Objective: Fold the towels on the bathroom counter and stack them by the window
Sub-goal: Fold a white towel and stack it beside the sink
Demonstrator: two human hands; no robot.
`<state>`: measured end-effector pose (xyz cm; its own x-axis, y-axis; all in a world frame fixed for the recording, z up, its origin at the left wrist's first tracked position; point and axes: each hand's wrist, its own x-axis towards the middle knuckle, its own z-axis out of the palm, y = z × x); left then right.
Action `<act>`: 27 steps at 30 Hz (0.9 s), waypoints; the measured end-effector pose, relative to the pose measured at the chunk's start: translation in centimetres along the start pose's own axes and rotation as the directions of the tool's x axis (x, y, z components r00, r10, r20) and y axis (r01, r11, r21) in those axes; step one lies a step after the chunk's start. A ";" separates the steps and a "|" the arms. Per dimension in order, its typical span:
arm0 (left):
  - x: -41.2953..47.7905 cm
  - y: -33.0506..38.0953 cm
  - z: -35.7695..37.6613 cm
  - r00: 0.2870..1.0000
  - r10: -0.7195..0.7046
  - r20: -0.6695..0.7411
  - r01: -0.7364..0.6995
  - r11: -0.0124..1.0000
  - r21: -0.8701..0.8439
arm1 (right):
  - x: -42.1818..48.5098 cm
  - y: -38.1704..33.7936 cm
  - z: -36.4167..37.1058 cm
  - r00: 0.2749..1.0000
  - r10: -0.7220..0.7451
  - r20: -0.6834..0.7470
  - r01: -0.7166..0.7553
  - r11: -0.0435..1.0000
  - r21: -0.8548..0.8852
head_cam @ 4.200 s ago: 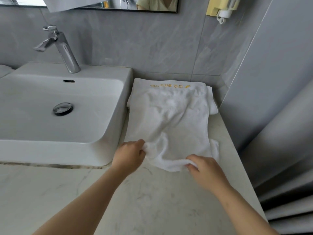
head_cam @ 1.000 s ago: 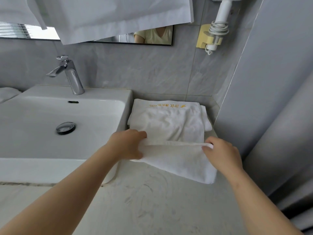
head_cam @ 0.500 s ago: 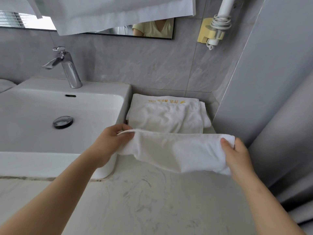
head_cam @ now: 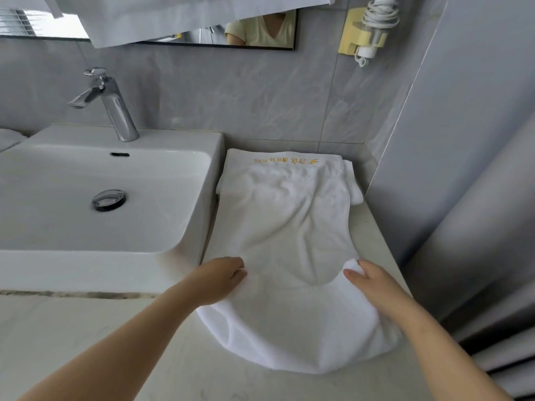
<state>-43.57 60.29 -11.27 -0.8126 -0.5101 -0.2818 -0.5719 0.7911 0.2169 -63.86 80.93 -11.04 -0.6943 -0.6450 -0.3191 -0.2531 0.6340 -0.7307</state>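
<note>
White towel (head_cam: 289, 233) between both hands (head_cam: 220, 280) (head_cam: 373, 287)

**Towels two, hands two**

Two towels on the bench (head_cam: 144, 357) there: one plain towel (head_cam: 295, 314), one gold-lettered towel (head_cam: 275, 157). Two hands in shot, left hand (head_cam: 215, 280) and right hand (head_cam: 373, 285). One sink (head_cam: 173, 140), one tap (head_cam: 115, 111), one drain (head_cam: 108, 200), one mirror (head_cam: 202, 36), one hair dryer (head_cam: 373, 24).

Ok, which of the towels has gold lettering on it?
The back towel, farthest from the camera, bears it along its far edge; the rumpled front towel is plain white.
</note>
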 end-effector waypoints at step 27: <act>3.0 -0.2 3.6 0.925 -0.313 -0.214 0.243 0.922 -0.301 | 1.7 3.7 1.5 0.954 0.007 -0.299 0.006 0.999 0.042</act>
<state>-45.45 59.82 -15.50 -0.5969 -0.7919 -0.1288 -0.7583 0.5044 0.4129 -64.94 81.53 -15.24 -0.8658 -0.4836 -0.1289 -0.2289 0.6117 -0.7573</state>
